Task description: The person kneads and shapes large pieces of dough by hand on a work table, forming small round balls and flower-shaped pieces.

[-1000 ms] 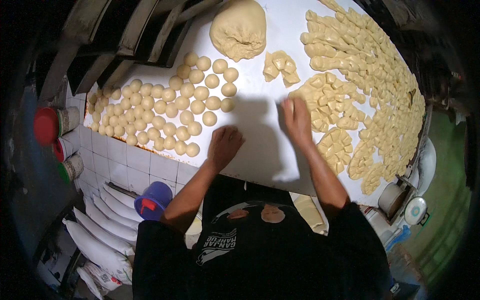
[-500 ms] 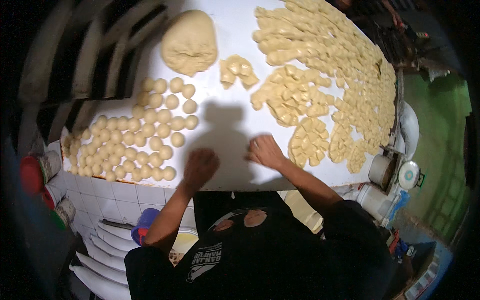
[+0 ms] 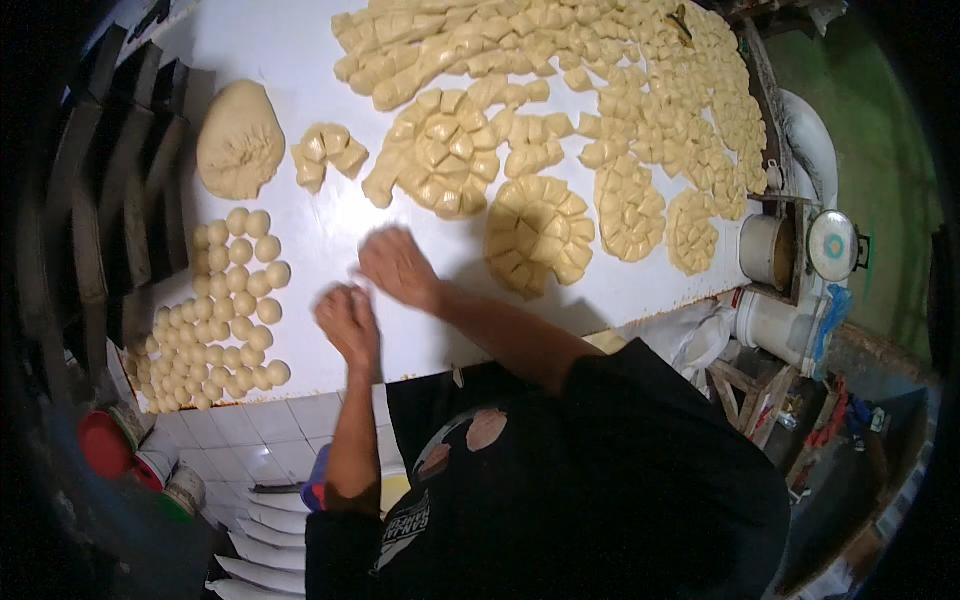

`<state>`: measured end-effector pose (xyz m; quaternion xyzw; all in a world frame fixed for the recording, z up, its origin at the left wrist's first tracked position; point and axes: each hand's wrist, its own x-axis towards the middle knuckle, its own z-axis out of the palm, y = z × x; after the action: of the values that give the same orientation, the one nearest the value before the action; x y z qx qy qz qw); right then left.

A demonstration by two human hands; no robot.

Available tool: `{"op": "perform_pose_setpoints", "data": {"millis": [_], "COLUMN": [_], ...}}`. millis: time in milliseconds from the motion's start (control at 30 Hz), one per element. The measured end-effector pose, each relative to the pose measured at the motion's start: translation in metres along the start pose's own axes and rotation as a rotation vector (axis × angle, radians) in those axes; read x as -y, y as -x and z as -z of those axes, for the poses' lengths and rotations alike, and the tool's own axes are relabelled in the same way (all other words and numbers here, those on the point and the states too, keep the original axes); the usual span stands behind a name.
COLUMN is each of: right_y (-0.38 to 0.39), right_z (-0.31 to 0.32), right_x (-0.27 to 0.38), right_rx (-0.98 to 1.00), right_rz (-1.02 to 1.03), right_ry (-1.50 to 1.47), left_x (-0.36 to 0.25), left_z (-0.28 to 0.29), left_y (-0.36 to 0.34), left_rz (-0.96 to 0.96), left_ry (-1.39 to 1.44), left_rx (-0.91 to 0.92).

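Black shirt (image 3: 570, 480): fills the bottom centre, leaning over the white table (image 3: 320, 225).
Left hand (image 3: 347, 320): here it is, left of centre, fingers curled, knuckles up; the palm is hidden, so I can't tell what's in it.
Right hand (image 3: 400, 265): just above and right of the left, back up, fingers bent down; can't tell if it grips anything.
Dough balls (image 3: 240, 250): a whole crowd, left of both hands.
Cut dough ring (image 3: 540, 235): centre, just right of the right hand.
Small dough pieces (image 3: 312, 148): above the hands.
Big dough lump (image 3: 240, 140): upper left.
Dough strips (image 3: 430, 50): packed along the top.
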<state>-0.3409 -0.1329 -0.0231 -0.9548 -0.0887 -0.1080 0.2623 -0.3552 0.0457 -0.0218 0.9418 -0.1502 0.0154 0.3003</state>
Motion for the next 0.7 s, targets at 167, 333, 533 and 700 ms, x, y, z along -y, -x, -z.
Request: {"op": "perform_pose_setpoints", "data": {"millis": [167, 333, 533, 700], "right_y": [0.024, 0.017, 0.005, -0.145], "right_z": [0.034, -0.008, 0.060, -0.005], "right_x": [-0.051, -0.003, -0.003, 0.046], "right_rx": [0.027, -0.002, 0.348, 0.001], "right_rz": [0.430, -0.055, -0.268, -0.082], "right_ry": [-0.190, -0.020, -0.188, -0.186], "left_x": [0.065, 0.023, 0.064, 0.014], "left_z": [0.031, -0.007, 0.053, 0.037], "left_y": [0.050, -0.013, 0.057, -0.009], "left_rz": [-0.254, 0.010, -0.054, -0.172], "left_ry": [-0.025, 0.125, 0.268, 0.379], "left_rx": [0.115, -0.229, 0.262, 0.222]}}
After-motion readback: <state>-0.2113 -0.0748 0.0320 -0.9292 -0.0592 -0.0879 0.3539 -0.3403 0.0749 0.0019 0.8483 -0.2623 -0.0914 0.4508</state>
